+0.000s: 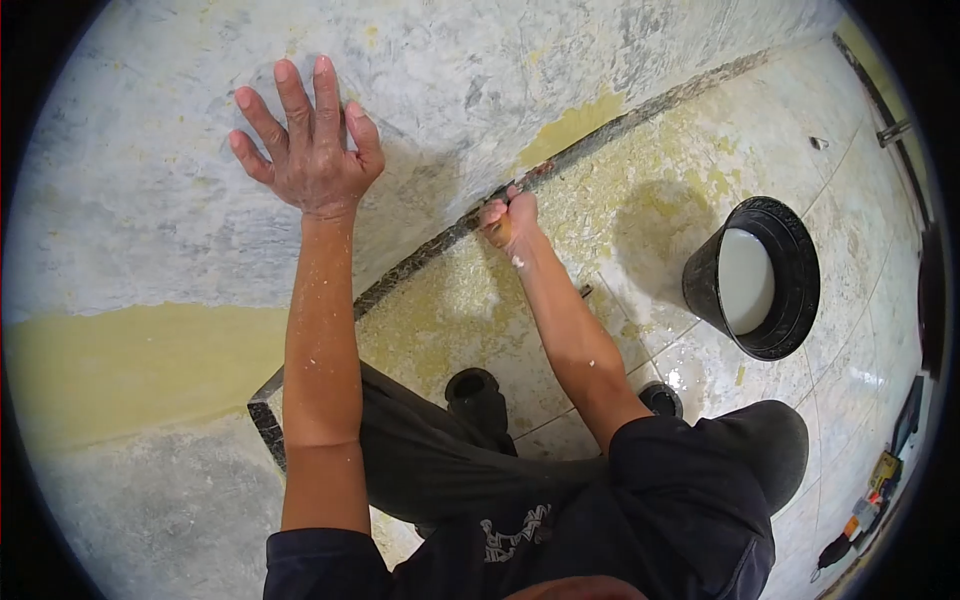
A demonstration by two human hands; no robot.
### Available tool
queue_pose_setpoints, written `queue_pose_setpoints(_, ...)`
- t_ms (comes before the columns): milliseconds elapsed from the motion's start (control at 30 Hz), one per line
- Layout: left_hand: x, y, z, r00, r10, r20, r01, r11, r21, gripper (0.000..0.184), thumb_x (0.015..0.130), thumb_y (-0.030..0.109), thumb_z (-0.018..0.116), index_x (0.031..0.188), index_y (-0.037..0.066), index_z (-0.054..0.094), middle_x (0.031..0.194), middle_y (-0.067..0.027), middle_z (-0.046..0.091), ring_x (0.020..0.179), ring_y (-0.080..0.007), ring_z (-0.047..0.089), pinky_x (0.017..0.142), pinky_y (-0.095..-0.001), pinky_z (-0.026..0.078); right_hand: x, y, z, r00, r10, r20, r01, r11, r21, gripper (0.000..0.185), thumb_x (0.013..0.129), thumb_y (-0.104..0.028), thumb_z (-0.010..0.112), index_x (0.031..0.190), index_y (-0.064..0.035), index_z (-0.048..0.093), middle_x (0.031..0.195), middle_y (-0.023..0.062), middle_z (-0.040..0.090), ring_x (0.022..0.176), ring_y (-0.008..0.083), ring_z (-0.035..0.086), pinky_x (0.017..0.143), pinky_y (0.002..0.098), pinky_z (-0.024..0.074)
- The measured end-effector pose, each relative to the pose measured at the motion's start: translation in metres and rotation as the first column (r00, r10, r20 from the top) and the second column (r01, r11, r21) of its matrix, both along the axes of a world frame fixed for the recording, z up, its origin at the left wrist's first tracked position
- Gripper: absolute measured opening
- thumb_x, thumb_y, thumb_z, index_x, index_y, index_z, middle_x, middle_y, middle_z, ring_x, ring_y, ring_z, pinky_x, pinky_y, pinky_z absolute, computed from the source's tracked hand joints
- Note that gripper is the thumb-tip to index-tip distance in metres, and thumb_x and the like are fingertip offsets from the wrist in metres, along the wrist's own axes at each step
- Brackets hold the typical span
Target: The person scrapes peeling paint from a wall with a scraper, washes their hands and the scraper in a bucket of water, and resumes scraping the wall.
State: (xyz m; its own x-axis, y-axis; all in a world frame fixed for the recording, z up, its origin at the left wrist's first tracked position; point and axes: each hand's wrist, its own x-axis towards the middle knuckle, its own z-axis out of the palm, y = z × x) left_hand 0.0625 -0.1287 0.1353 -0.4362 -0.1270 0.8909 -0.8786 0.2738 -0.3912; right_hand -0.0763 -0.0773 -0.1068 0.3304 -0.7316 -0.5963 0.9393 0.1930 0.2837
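Note:
My left hand [318, 165] lies flat with fingers spread against the wall [480, 70], whose whitish surface shows yellow remnants of paint. Low down, where the wall meets the floor, my right hand [510, 220] is closed around a scraper [499, 232] with a wooden-looking handle. Its working end is mostly hidden by my fingers, close to the dark baseboard strip [420, 258]. Right above that strip, a patch of yellow paint [575, 125] is still on the wall.
Yellow paint flakes [640, 190] cover the tiled floor along the wall. A black bucket [700, 280] of whitish liquid stands to the right of my right arm. Several small items, including a brush-like tool [835, 550], lie at the far right edge.

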Motion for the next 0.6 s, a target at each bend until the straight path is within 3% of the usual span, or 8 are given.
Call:
queue_pose_setpoints(67, -0.002, -0.002, 0.0, 1.0, -0.02, -0.002, 0.02, 0.999, -0.025, 0.046, 0.09, 0.036, 0.039, 0.128, 0.02, 0.059, 0.15, -0.0012, 0.036, 0.143, -0.0318, 0.022, 0.117, -0.0438, 0.003, 0.006, 0.012, 0.013, 0.994, 0.011, -0.105, -0.022, 0.994, -0.106, 0.049, 0.098, -0.046, 0.033, 0.066, -0.0094, 0.038, 0.048, 0.0001, 0.035, 0.039, 0.0133, 0.035, 0.035, 0.0267, 0.0321)
queue_pose_setpoints(100, -0.001, -0.004, 0.001, 1.0, -0.026, 0.004, 0.026, 0.999, -0.036, 0.046, 0.09, 0.036, 0.039, 0.128, 0.02, 0.059, 0.15, -0.0015, 0.036, 0.143, -0.0318, 0.022, 0.117, -0.0438, 0.003, 0.004, 0.015, 0.012, 0.998, 0.037, -0.042, -0.043, 0.989, -0.142, 0.049, 0.098, -0.047, 0.032, 0.067, -0.0091, 0.038, 0.048, 0.0008, 0.035, 0.039, 0.0139, 0.035, 0.035, 0.0269, 0.032)
queue_pose_setpoints(200, 0.001, -0.001, -0.001, 1.0, 0.019, 0.013, -0.019, 1.0, -0.012, 0.047, 0.09, 0.036, 0.039, 0.129, 0.02, 0.058, 0.15, -0.0022, 0.036, 0.143, -0.0317, 0.022, 0.117, -0.0441, 0.003, 0.001, 0.002, 0.001, 0.998, 0.036, 0.053, -0.034, 0.999, -0.037, 0.051, 0.098, -0.05, 0.032, 0.068, -0.0083, 0.039, 0.048, 0.0014, 0.035, 0.039, 0.0141, 0.035, 0.036, 0.0272, 0.0317)
queue_pose_setpoints(267, 0.0, -0.002, 0.002, 1.0, 0.001, 0.01, -0.001, 1.0, -0.02, 0.047, 0.09, 0.035, 0.041, 0.13, 0.018, 0.058, 0.15, -0.0027, 0.035, 0.143, -0.0308, 0.02, 0.116, -0.0428, 0.002, -0.002, 0.002, 0.0, 0.999, -0.007, -0.037, 0.006, 0.999, -0.036, 0.051, 0.097, -0.05, 0.033, 0.068, -0.0078, 0.039, 0.048, 0.0015, 0.035, 0.039, 0.014, 0.035, 0.036, 0.0272, 0.032)
queue_pose_setpoints(333, -0.001, -0.003, 0.002, 1.0, -0.019, 0.025, 0.02, 1.0, -0.011, 0.047, 0.09, 0.035, 0.042, 0.13, 0.016, 0.058, 0.15, -0.0032, 0.035, 0.144, -0.0299, 0.017, 0.116, -0.0414, 0.001, 0.001, 0.016, 0.007, 0.999, 0.038, -0.027, -0.042, 0.987, -0.158, 0.036, 0.099, -0.038, 0.034, 0.077, -0.0097, 0.039, 0.056, 0.0013, 0.039, 0.04, 0.0114, 0.036, 0.034, 0.0254, 0.0319)
queue_pose_setpoints(400, 0.001, -0.004, 0.001, 0.999, -0.042, 0.021, 0.043, 0.999, -0.033, 0.047, 0.09, 0.035, 0.042, 0.13, 0.016, 0.058, 0.15, -0.0035, 0.035, 0.144, -0.0299, 0.017, 0.116, -0.0415, 0.001, -0.001, 0.011, 0.008, 0.999, 0.033, -0.024, -0.036, 0.99, -0.139, 0.035, 0.098, -0.037, 0.033, 0.077, -0.0101, 0.039, 0.055, 0.0014, 0.039, 0.039, 0.0118, 0.036, 0.034, 0.0257, 0.0322)
queue_pose_setpoints(467, 0.006, 0.002, -0.002, 1.0, -0.017, 0.027, 0.017, 1.0, -0.002, 0.047, 0.09, 0.035, 0.042, 0.13, 0.016, 0.057, 0.15, -0.0038, 0.035, 0.144, -0.0299, 0.018, 0.116, -0.0416, 0.002, -0.009, 0.002, 0.002, 0.994, 0.011, 0.108, -0.008, 1.0, -0.027, 0.04, 0.099, -0.041, 0.033, 0.076, -0.0092, 0.04, 0.052, 0.001, 0.037, 0.038, 0.0126, 0.034, 0.034, 0.0263, 0.0308)
queue_pose_setpoints(600, 0.0, 0.0, 0.002, 0.999, -0.02, 0.026, 0.021, 1.0, -0.016, 0.047, 0.091, 0.036, 0.042, 0.131, 0.016, 0.057, 0.15, -0.004, 0.034, 0.144, -0.03, 0.018, 0.116, -0.0417, 0.002, -0.011, 0.016, 0.013, 0.992, 0.115, -0.043, -0.121, 0.98, -0.161, 0.052, 0.098, -0.048, 0.034, 0.064, -0.0084, 0.037, 0.048, 0.0007, 0.035, 0.039, 0.0131, 0.034, 0.035, 0.0257, 0.0312)
